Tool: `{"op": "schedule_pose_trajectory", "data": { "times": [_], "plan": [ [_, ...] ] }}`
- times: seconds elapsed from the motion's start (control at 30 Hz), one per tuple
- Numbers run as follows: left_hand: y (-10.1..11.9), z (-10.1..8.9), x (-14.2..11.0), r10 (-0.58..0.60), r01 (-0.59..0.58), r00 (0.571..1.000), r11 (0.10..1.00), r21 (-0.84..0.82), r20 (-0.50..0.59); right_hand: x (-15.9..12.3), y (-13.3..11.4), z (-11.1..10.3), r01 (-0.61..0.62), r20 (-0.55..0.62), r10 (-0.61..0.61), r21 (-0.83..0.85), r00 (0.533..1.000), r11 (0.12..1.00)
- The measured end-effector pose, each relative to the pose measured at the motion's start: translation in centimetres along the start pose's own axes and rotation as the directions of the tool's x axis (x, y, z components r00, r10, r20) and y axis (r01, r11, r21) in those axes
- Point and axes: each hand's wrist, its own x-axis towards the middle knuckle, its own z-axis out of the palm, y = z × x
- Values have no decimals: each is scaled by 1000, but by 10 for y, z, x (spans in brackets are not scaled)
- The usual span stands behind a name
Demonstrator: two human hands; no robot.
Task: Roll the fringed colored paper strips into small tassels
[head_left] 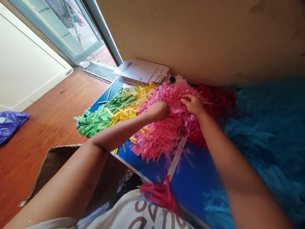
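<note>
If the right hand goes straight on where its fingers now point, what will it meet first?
Most likely the pink strips. The right hand may already touch them; the depth is hard to judge.

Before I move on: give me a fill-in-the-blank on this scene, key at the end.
1. The fringe at the left hand and right hand is ____.
2. Between that fringe and the green strips lie ____ strips.
3. The tabletop is ____.
4. The purple bundle lies on the ____.
Missing words: pink; yellow; blue; floor.
</note>
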Motion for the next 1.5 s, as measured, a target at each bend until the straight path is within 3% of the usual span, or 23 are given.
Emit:
{"op": "schedule_pose_trajectory", "data": {
  "times": [0.13, 0.27, 0.53, 0.8, 1.27, 1.37, 1.5],
  "plan": [
    [-7, -2, 6, 35, -39, 998, 995, -92, -50, -11, -14, -4, -47, -9, 48, 128, 999, 991],
    [-9, -4, 5, 98, -105, 990, 992, -67, -99, -24, -28, -7, -56, -29, 64, 223, 998, 973],
    [-13, 0, 6, 69, -72, 997, 993, -91, -38, -41, -40, -8, 22, -82, -9, 166, 997, 986],
    [-29, 3, 14, 24, -52, 994, 962, -269, -106, -66, -58, -6, 167, -151, -160, 35, 975, 985],
    [-33, 3, 15, -71, 30, 997, 784, -620, -40, -84, -45, 5, 278, -49, -283, -92, 958, 956],
    [-30, -2, 13, -99, 71, 995, 704, -707, 2, -84, -42, 8, 325, 18, -325, -133, 945, 936],
    [-29, -8, 12, -163, 126, 986, 650, -750, 25, -83, -38, 11, 287, 146, -253, -306, 956, 908]
  ]
}}
